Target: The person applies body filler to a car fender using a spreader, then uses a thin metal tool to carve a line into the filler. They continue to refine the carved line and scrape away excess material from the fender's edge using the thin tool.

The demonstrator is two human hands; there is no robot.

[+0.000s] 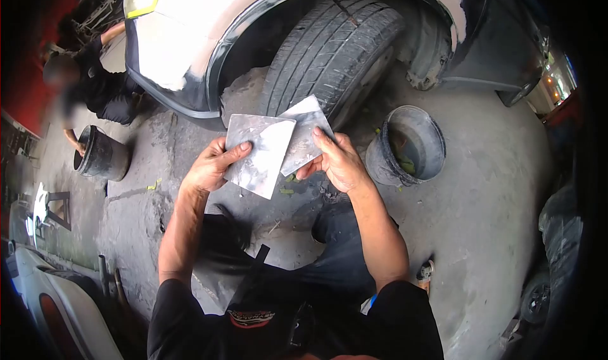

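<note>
My left hand (214,165) is closed on a thin rectangular sheet (258,151), grey-white with pale smears, its thumb lying on the upper face. A second sheet of similar look, greyer (305,135), is pinched in my right hand (342,162), thumb on top and fingers curled underneath. The left sheet overlaps the edge of the right one in this view. Both are held up over the floor, below the front tire (323,56) of a car whose fender (190,24) carries white and pinkish patches.
A dark bucket (375,159) with liquid and green scraps inside stands right of my hands. At the left, a crouching person (104,84) has a hand at another black bucket (111,154). Green scraps lie on the concrete floor (468,233). A silver car part (69,296) is at lower left.
</note>
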